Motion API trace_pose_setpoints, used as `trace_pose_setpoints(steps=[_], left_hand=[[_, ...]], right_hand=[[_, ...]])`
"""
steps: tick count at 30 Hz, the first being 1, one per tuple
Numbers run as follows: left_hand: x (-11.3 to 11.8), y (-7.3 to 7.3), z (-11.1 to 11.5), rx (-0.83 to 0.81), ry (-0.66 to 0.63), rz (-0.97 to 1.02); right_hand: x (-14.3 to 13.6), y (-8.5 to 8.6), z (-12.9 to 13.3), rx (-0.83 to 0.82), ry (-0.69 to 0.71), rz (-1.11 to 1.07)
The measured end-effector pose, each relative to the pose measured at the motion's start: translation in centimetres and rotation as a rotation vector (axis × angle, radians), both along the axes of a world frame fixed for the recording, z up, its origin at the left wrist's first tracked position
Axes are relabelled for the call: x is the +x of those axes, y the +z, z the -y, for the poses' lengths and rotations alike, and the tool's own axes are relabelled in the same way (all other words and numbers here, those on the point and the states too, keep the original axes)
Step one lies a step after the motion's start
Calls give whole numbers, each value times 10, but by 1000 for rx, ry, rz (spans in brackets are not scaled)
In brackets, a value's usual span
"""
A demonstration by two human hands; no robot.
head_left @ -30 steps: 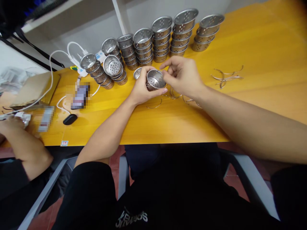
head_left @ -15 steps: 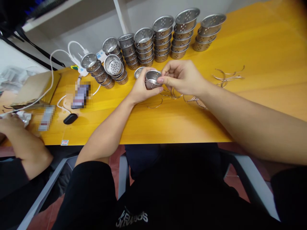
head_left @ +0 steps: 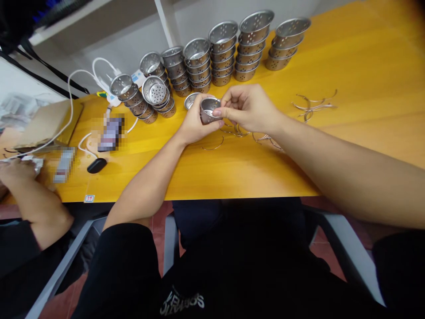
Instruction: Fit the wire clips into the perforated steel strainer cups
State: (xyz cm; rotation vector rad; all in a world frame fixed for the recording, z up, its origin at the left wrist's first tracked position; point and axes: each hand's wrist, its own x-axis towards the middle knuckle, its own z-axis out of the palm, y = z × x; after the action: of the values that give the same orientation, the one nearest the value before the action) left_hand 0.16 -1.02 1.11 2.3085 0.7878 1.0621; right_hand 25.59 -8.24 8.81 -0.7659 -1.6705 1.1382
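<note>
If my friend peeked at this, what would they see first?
Probably the shiny stacks of holey metal cups near the back of the yellow table. Next, the person's left hand holding one cup mid-picture, with the right hand at its rim. Thin curved wires lie near the right hand.

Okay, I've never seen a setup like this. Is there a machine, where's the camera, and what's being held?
No machine, just someone working bare-handed, so each grip is simply a hand. The camera is worn on the head, looking forward and down. The left grip holds a perforated metal cup. The right grip has its thumb and fingers at the cup's rim; whether they pinch anything thin, I can't tell. On the yellow table, stacks of similar cups stand behind, and thin curved wires lie loose to the right. Another person's arm shows at far left.
</note>
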Motion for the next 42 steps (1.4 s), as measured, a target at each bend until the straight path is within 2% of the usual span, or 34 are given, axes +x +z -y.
trace_pose_setpoints(steps=[9, 14, 16, 20, 26, 30, 34, 37, 40, 42], left_hand=[[2, 2, 4, -4, -9, 23], [-4, -3, -3, -5, 30, 56], [-7, -4, -8, 15, 44, 59], [-9, -2, -11, 58, 48, 91], [-1, 9, 3, 48, 46, 53], [-2, 6, 4, 57, 29, 60], [-5, 0, -3, 51, 15, 83], [-7, 4, -6, 42, 100, 116], [-11, 14, -6, 25, 237, 172], [-15, 20, -6, 20, 275, 192]], right_hand=[[1, 0, 3, 42, -23, 2], [8, 2, 8, 184, -193, 97], [11, 2, 8, 239, -217, 153], [13, -4, 6, 301, -174, 195], [12, -15, -1, 338, -111, 283], [10, -19, -2, 379, -63, 321], [10, -18, 0, 362, -74, 312], [13, -13, 1, 333, -120, 260], [18, -10, -1, 322, -191, 204], [21, -10, -4, 319, -233, 207]])
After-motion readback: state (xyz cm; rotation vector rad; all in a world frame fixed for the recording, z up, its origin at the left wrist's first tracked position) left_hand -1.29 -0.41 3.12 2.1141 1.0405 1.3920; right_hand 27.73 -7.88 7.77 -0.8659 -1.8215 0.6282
